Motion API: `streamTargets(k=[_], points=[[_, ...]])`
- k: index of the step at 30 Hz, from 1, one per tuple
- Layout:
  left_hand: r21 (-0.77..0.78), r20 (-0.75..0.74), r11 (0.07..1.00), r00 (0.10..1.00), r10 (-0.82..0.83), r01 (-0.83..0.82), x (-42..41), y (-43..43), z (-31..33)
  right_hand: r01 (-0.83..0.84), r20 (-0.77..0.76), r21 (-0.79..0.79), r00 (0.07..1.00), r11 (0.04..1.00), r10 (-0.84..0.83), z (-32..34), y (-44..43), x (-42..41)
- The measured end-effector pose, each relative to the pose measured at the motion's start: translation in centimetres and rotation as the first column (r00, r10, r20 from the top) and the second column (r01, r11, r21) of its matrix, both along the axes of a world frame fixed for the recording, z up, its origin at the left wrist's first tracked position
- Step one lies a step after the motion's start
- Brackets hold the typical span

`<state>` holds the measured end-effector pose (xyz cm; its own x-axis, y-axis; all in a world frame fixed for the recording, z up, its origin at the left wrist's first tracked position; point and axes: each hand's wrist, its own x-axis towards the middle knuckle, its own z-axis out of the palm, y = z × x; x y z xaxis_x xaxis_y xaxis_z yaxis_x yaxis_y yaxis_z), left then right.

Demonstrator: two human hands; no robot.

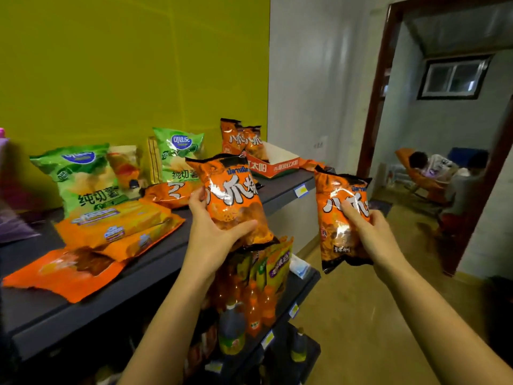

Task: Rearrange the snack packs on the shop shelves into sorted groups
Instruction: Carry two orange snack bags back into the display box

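Note:
My left hand (213, 232) grips an orange snack pack (233, 195) upright above the front edge of the dark top shelf (33, 315). My right hand (366, 232) holds a second, matching orange pack (337, 218) out past the shelf's right end, over the floor. Two more of the same orange packs (241, 137) stand in a red and white cardboard tray (280, 163) at the far right of the shelf. Two green chip bags (80, 176) (179, 154) stand near the yellow wall. Flat orange packets (116, 226) lie in front of them.
Lower shelves hold orange drink bottles (252, 307), a dark bottle (231, 329) and yellow-green packs (277, 262). A purple bag (11, 226) sits at the left edge. Through a doorway (374, 87) on the right, people sit in a back room.

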<state>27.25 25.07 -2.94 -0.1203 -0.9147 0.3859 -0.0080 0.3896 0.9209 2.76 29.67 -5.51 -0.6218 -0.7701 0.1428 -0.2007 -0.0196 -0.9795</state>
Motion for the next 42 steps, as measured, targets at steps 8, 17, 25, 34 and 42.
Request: streamTargets(k=[8,17,25,34,42], points=[[0.015,-0.082,0.983,0.980,0.181,-0.181,-11.5,-6.6,0.8,-0.203,-0.002,-0.077,0.979,0.976,0.204,2.7,-8.5,-12.2],[-0.038,-0.089,0.957,0.955,0.283,-0.287,-19.5,-14.6,3.6,-0.347,-0.061,-0.111,0.938,0.931,0.343,5.3,-19.1,-18.9],[-0.070,-0.163,0.926,0.920,0.356,-0.371,-23.8,-24.4,6.9,-0.438,-0.143,-0.188,0.898,0.879,0.417,8.2,-30.4,-21.8],[-0.096,-0.159,0.888,0.888,0.432,-0.450,-24.6,-32.7,9.7,-0.587,-0.141,-0.263,0.809,0.766,0.571,11.7,-42.3,-21.5],[0.058,-0.213,0.874,0.849,0.483,-0.482,-25.6,-37.8,7.8,-0.732,-0.028,-0.218,0.666,0.645,0.746,11.3,-48.6,-20.2]])
